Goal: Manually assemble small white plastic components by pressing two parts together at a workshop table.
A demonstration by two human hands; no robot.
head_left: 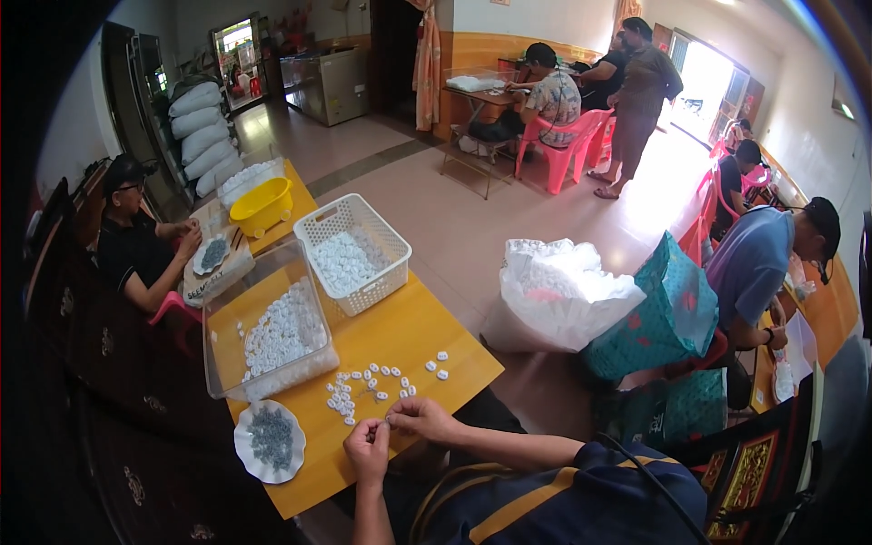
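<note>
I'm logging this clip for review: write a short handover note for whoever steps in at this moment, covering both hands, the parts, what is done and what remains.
Left hand and right hand meet at the table edge, pinching a small part between the fingertips; too small to identify.
Loose white pieces lie scattered just beyond the hands.
Small grey parts sit in the white dish to the left.
The clear bin and white basket both hold many white pieces.
Done versus left: the bins look part full, the scattered pieces seem unhandled; finished count cannot be told.
</note>
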